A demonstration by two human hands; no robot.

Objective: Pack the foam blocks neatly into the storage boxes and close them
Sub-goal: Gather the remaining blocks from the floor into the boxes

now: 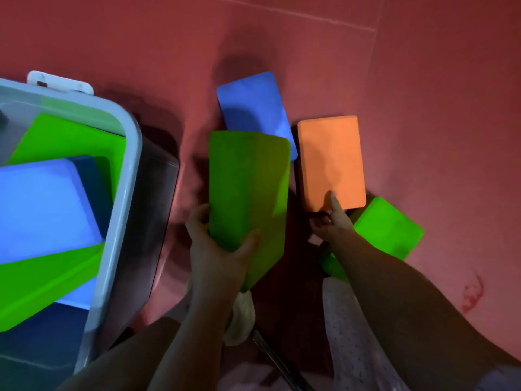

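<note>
Centrally, the left hand (217, 249) grips a green foam block (248, 193) above the red floor (423, 94). Just beside it, the right hand (332, 221) pinches an orange block's (331, 162) near edge. At the floor's left edge, the storage box (124, 179) holds green and blue blocks. No writing is legible.

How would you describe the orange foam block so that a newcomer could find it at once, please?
Start at the storage box on the left and look right across the red floor. Past the green block in the left hand lies the orange block, the only orange one, under the right hand.
</note>
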